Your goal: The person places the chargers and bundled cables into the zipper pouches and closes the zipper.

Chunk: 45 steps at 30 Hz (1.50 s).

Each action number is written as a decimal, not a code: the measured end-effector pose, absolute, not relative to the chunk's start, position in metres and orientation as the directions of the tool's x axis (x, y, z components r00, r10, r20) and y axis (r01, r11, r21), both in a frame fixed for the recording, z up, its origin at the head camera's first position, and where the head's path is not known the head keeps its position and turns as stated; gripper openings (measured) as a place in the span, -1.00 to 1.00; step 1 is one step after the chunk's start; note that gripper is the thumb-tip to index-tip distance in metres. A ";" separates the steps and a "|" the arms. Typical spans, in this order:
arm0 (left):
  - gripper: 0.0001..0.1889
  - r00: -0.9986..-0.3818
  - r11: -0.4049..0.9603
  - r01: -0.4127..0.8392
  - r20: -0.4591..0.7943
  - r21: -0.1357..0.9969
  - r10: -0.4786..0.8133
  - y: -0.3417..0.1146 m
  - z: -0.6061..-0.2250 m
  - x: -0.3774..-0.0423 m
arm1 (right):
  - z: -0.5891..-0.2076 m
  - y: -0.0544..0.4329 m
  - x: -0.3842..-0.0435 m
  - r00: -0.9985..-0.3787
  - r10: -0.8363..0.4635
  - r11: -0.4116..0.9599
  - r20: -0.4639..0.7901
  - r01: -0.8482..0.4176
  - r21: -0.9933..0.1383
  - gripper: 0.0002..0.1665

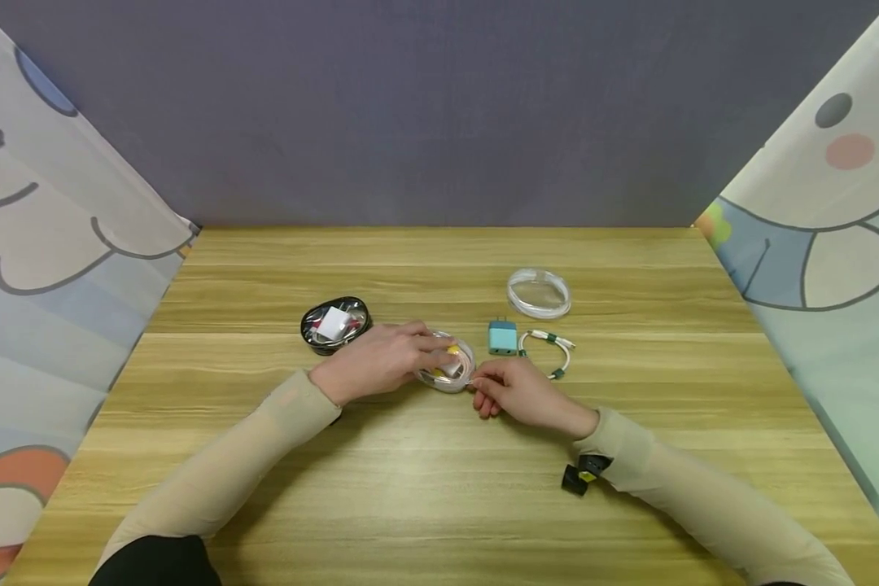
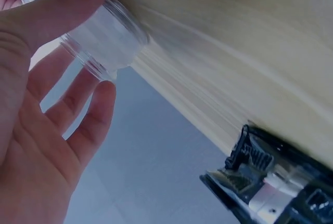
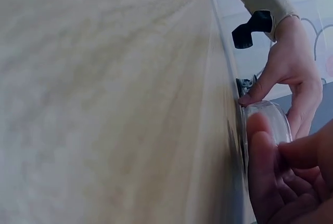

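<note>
A small round clear zip case lies near the middle of the table, with a white piece and something yellow inside. My left hand holds it from the left. In the left wrist view the thumb and fingers lie on opposite sides of the clear case. My right hand pinches a small part at the case's right edge, seemingly its zipper pull, which the fingers mostly hide. In the right wrist view both hands meet at the clear case.
Left of the hands sits a black-rimmed clear case with a white charger inside. To the right are a blue charger plug, a coiled white cable with green ties, and another clear round case. The wooden table ends at a grey panel.
</note>
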<state>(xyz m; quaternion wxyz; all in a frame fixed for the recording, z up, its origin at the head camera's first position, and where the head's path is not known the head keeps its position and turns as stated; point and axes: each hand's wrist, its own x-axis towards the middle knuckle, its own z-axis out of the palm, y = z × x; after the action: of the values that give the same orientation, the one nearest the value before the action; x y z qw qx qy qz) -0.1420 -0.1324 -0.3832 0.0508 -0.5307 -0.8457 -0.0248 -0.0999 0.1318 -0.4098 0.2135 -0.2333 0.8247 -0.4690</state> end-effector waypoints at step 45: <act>-0.36 -0.407 0.407 0.913 0.055 0.008 0.912 -0.134 -0.384 -0.142 | -0.407 0.137 -0.109 -0.815 -0.569 0.487 -0.113 -0.223 -0.844 -0.75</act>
<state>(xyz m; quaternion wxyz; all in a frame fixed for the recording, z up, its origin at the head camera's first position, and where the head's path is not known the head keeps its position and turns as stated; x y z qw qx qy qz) -0.1421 -0.1337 -0.3836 0.0206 -0.5442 -0.8385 -0.0184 -0.1090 0.1370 -0.4069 0.1930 -0.2354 0.8405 -0.4482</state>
